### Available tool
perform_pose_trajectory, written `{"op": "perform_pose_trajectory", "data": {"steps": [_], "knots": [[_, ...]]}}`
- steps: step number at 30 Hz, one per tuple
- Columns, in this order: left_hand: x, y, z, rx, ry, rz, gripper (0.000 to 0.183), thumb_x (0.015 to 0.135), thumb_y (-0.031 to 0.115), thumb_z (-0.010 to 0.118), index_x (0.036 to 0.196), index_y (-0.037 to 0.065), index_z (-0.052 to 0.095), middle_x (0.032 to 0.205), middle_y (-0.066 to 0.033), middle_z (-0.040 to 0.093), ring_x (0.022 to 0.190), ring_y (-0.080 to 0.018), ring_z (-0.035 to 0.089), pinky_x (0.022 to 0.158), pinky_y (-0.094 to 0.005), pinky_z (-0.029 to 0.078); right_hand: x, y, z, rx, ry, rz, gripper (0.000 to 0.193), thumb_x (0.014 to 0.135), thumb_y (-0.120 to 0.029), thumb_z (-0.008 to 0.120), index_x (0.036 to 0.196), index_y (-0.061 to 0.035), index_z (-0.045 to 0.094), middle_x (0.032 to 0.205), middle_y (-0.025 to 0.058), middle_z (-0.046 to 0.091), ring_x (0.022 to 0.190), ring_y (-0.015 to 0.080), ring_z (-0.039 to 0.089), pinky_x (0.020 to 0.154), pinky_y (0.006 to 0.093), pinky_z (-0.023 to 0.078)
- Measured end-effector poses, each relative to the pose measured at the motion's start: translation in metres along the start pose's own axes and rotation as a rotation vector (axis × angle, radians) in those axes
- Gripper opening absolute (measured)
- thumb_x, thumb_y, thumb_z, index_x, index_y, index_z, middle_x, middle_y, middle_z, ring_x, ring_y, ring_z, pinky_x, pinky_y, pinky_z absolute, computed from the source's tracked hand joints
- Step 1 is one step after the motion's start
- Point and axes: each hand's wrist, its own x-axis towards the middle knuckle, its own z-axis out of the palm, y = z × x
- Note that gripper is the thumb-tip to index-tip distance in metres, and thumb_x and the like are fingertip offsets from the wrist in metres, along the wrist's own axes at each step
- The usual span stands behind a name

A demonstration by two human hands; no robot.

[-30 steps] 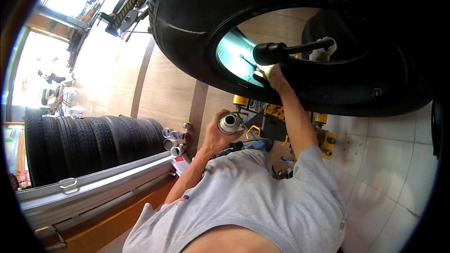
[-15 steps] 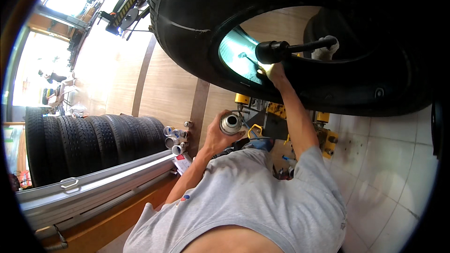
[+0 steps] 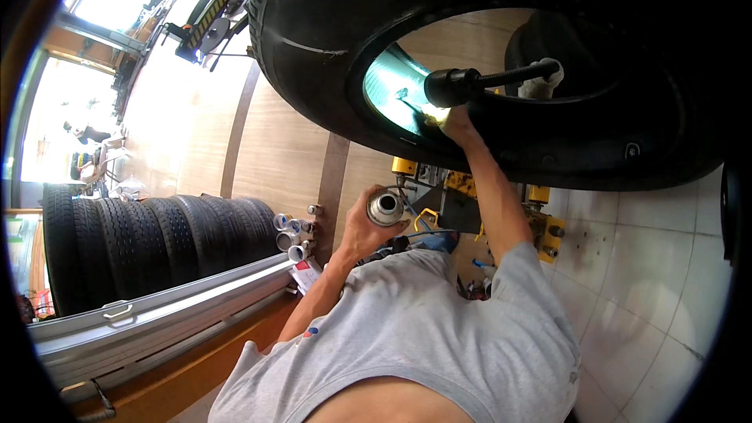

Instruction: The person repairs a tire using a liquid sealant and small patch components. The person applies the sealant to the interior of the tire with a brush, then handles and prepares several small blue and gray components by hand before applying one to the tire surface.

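My left hand (image 3: pixel 363 223) is wrapped round a small metal can (image 3: pixel 385 207), whose round mouth faces up, uncovered. Reaching into the large black tyre (image 3: pixel 329 82), my right hand (image 3: pixel 456 122) is closed on a thin-handled brush (image 3: pixel 410 102); its dark tip meets the brightly lit inner wall. Glare and the lamp hide part of the fingers. A black lamp head (image 3: pixel 452 88) on a flexible neck hangs just above that hand and lights the patch of inner wall a pale blue-green.
Yellow-and-black machine parts (image 3: pixel 462 182) lie below the tyre. A row of tyres (image 3: pixel 157 231) stands at the left behind a silver rail (image 3: pixel 196 290). Several small cans (image 3: pixel 298 253) cluster at the rail's end. Pale tiles (image 3: pixel 627 266) cover the floor at right.
My right hand has shifted slightly within the tyre, and the brush tip has moved a little left along the lit wall. My left hand and the can stay in place.
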Motion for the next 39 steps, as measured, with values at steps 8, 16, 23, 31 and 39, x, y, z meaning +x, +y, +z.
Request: {"op": "perform_pose_trajectory", "data": {"steps": [8, 16, 23, 31, 39], "knots": [[0.002, 0.0, 0.0, 0.028, -0.012, -0.002, 0.078, 0.064, 0.01, 0.089, 0.129, -0.001, 0.048, 0.108, -0.0111, 0.067, 0.099, -0.0154, 0.064, 0.091, -0.0309, 0.052, -0.008, 0.016, -0.006, 0.225, -0.083, 0.126, 0.016, 0.087, -0.014, 0.068, 0.091, 0.0013, 0.07, 0.086, 0.0201, 0.07, 0.083, 0.0288, 0.07, 0.074, 0.038, 0.052], [0.005, -0.003, 0.004, 0.03, -0.023, 0.02, 0.077, 0.065, 0.012, 0.09, 0.128, -0.001, 0.049, 0.106, -0.0112, 0.068, 0.098, -0.0154, 0.064, 0.09, -0.0312, 0.053, -0.012, -0.01, -0.032, 0.279, -0.13, 0.371, 0.015, 0.089, -0.009, 0.065, 0.088, 0.0055, 0.068, 0.076, 0.0153, 0.069, 0.069, 0.0169, 0.062, 0.067, 0.0342, 0.049], [0.006, -0.001, 0.004, 0.078, -0.02, 0.029, 0.077, 0.065, 0.012, 0.09, 0.128, -0.001, 0.049, 0.104, -0.0117, 0.069, 0.098, -0.0152, 0.065, 0.09, -0.0311, 0.053, 0.011, 0.005, 0.003, 0.229, 0.081, 0.13, 0.021, 0.092, -0.015, 0.065, 0.107, 0.0009, 0.063, 0.098, 0.0159, 0.07, 0.08, 0.0223, 0.067, 0.07, 0.0375, 0.053], [0.004, -0.001, -0.003, 0.005, 0.006, 0.028, 0.079, 0.063, 0.011, 0.09, 0.13, -0.002, 0.048, 0.109, -0.0125, 0.068, 0.101, -0.0171, 0.065, 0.092, -0.0314, 0.052, -0.007, 0.015, -0.027, 0.242, -0.035, 0.35, 0.022, 0.089, -0.017, 0.068, 0.087, 0.005, 0.07, 0.079, 0.0134, 0.073, 0.068, 0.018, 0.065, 0.062, 0.0352, 0.05], [0.008, 0.001, 0.004, 0.072, -0.02, 0.027, 0.078, 0.063, 0.014, 0.09, 0.128, -0.001, 0.05, 0.106, -0.0118, 0.068, 0.099, -0.0167, 0.065, 0.091, -0.032, 0.052, 0.004, -0.002, -0.011, -0.006, 0.124, 0.104, 0.025, 0.092, -0.021, 0.065, 0.105, 0.0007, 0.067, 0.088, 0.0166, 0.073, 0.082, 0.0258, 0.072, 0.072, 0.0368, 0.055]]}}
